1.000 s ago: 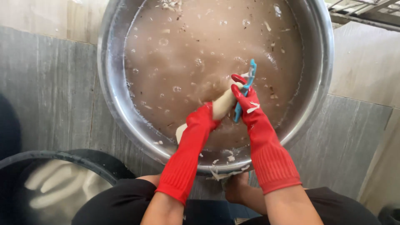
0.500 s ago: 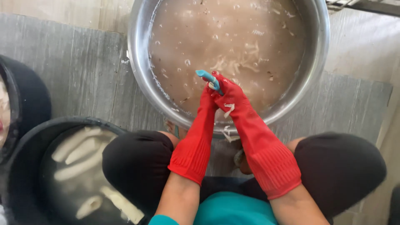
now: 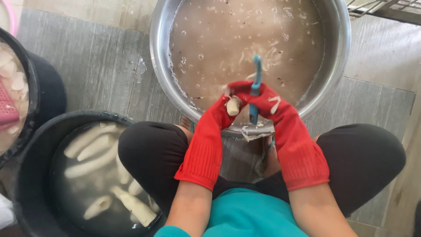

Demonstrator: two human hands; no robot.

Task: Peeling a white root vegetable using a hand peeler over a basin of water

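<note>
Head view: left hand (image 3: 223,112) in a red glove, fingers closed around a pale peeled root (image 3: 232,105), held over the near rim of the steel basin (image 3: 158,57) of murky water at 12 o'clock. Right hand (image 3: 267,102), also gloved, fingers gripping a blue peeler (image 3: 255,83) against the root. Peel shavings floating and clinging to the rim. At 8 o'clock, a black bucket (image 3: 30,145) of water already holding several peeled roots (image 3: 90,151). Judged mid-way: this root nearly bare, more likely remaining.

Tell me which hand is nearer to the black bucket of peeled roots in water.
The left hand. It holds a pale root piece over the metal basin's near rim, up and right of the black bucket. The right hand, gripping the blue peeler, is farther right.
</note>
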